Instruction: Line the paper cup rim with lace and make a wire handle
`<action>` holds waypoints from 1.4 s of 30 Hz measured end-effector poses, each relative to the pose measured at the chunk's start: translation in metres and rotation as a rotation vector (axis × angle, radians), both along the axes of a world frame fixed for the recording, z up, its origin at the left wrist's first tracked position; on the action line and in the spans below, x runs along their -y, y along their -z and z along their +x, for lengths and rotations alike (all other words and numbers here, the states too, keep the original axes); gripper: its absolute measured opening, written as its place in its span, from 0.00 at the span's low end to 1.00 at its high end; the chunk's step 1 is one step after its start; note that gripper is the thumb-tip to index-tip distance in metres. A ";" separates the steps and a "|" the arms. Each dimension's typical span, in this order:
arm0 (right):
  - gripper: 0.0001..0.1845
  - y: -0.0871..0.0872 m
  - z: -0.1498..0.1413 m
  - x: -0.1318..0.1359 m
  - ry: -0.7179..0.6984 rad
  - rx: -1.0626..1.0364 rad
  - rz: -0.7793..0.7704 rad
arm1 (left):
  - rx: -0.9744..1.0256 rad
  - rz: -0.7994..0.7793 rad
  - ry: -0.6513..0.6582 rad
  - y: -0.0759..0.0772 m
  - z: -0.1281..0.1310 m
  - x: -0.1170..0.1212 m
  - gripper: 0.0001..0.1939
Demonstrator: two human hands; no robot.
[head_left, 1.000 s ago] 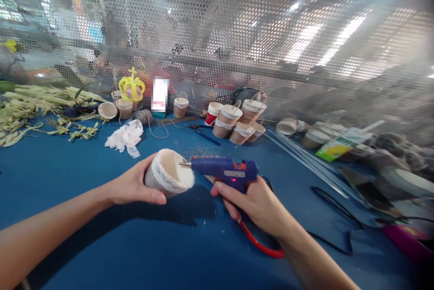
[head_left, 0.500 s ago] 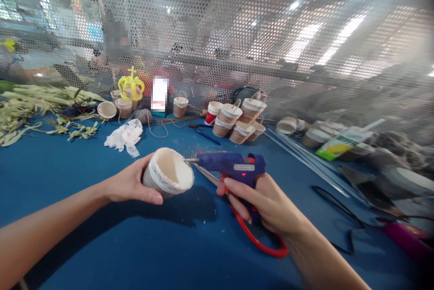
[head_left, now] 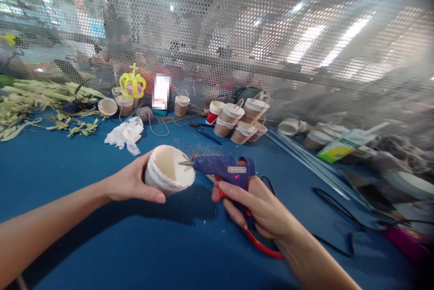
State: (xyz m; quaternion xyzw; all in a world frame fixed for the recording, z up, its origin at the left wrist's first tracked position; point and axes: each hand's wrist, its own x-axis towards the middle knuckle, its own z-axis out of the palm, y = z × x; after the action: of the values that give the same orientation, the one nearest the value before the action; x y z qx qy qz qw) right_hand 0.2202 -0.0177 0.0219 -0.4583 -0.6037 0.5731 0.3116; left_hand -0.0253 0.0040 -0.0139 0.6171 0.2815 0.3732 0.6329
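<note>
Left hand (head_left: 134, 181) held a tilted cup (head_left: 165, 177), nearer than the crumpled white sheet (head_left: 126, 133) and to its right. Right hand (head_left: 252, 202) gripped a blue glue gun (head_left: 222, 167) and red-handled scissors (head_left: 260, 245), farther right of the sheet. The gun's tip (head_left: 186, 163) was at the cup's mouth.

A white-rimmed cup (head_left: 166, 183) is gripped, tilted, by the left hand (head_left: 135, 181). Towards three o'clock, a blue glue gun (head_left: 217, 166) is held by the right hand (head_left: 259, 204), its nozzle (head_left: 186, 163) pointed at the cup's mouth; whether contact is made cannot be told. Red-handled scissors (head_left: 262, 248) are held there too. From the cup, crumpled white material (head_left: 125, 134) is seen at ten o'clock, stacked cups (head_left: 242, 131) at two.
</note>
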 end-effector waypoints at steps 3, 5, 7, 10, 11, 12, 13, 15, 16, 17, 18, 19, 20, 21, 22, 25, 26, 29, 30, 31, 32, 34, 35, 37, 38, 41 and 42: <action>0.16 -0.002 0.001 -0.001 0.033 -0.005 0.025 | -0.002 0.007 0.003 0.001 -0.001 0.000 0.41; 0.16 -0.002 0.001 -0.002 0.064 -0.023 0.031 | -0.002 0.002 0.009 0.001 -0.001 0.000 0.41; 0.16 -0.002 0.001 -0.002 0.045 -0.010 0.019 | 0.008 -0.005 0.013 0.002 -0.001 0.000 0.40; 0.16 -0.001 0.001 -0.002 -0.001 0.023 0.011 | 0.013 -0.006 0.013 0.002 0.000 0.000 0.40; 0.16 -0.001 0.001 -0.002 -0.007 0.029 0.015 | 0.010 -0.003 0.012 0.002 0.000 -0.001 0.40; 0.16 -0.001 0.001 -0.002 -0.009 0.031 0.021 | 0.007 0.001 0.011 0.002 0.000 -0.001 0.41; 0.16 -0.001 0.001 -0.002 -0.001 0.027 0.030 | 0.003 0.002 0.014 0.001 0.000 -0.001 0.41; 0.16 -0.002 0.002 -0.002 -0.001 0.020 0.037 | -0.004 0.007 0.016 0.001 0.000 0.000 0.41; 0.16 -0.002 0.002 -0.003 -0.001 0.020 0.039 | -0.010 0.011 0.015 0.001 0.000 0.000 0.41; 0.17 -0.003 0.002 -0.003 -0.003 0.026 0.041 | -0.019 0.017 0.012 0.000 0.000 0.000 0.41; 0.17 -0.004 0.002 -0.003 -0.003 0.041 0.043 | -0.027 0.022 0.008 0.000 0.000 0.000 0.41; 0.16 -0.004 0.002 -0.003 0.000 0.062 0.050 | -0.034 0.027 0.003 0.000 0.000 0.000 0.41; 0.16 -0.005 0.002 -0.002 0.001 0.089 0.060 | -0.040 0.036 -0.002 0.000 0.000 0.000 0.41; 0.16 -0.005 0.002 -0.002 0.004 0.112 0.073 | -0.047 0.044 -0.008 0.001 0.000 -0.001 0.41; 0.15 -0.006 0.002 -0.001 0.001 0.126 0.084 | -0.054 0.055 -0.014 0.001 0.000 -0.001 0.42; 0.15 -0.005 0.002 0.000 0.012 0.085 0.085 | -0.067 0.101 -0.052 0.003 0.000 -0.002 0.41; 0.15 -0.005 0.002 -0.001 0.034 0.050 0.077 | -0.064 0.114 -0.071 0.003 0.000 -0.002 0.41; 0.16 -0.003 0.001 -0.002 0.103 -0.032 0.034 | -0.036 0.122 -0.117 0.003 0.000 -0.003 0.41; 0.16 -0.002 0.001 -0.002 0.111 -0.048 0.016 | -0.026 0.117 -0.124 0.002 0.000 -0.003 0.40; 0.16 -0.001 0.000 -0.003 0.112 -0.061 -0.002 | -0.015 0.111 -0.128 0.002 0.001 -0.002 0.40; 0.16 0.001 -0.001 -0.003 0.112 -0.074 -0.016 | -0.005 0.107 -0.128 0.002 0.001 -0.002 0.39; 0.16 0.003 -0.002 -0.003 0.110 -0.095 -0.032 | 0.014 0.098 -0.125 0.002 0.002 -0.002 0.37; 0.16 0.003 -0.003 -0.003 0.112 -0.100 -0.032 | 0.021 0.090 -0.122 0.002 0.002 -0.002 0.37; 0.16 0.003 -0.003 -0.002 0.095 -0.081 -0.025 | 0.026 0.066 -0.117 0.003 0.002 -0.002 0.37; 0.16 0.003 -0.003 -0.002 0.074 -0.055 -0.020 | 0.024 0.056 -0.116 0.003 0.002 -0.002 0.38; 0.17 0.000 -0.002 -0.001 -0.010 0.051 0.015 | 0.006 0.048 -0.118 0.004 0.003 -0.001 0.39; 0.17 -0.002 -0.002 -0.001 -0.022 0.077 0.035 | -0.001 0.055 -0.118 0.004 0.003 -0.001 0.39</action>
State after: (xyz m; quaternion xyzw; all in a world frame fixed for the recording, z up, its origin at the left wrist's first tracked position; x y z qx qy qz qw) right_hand 0.2184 -0.0166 0.0237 -0.4678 -0.6303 0.5476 0.2898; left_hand -0.0228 0.0053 -0.0180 0.6168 0.3075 0.4169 0.5926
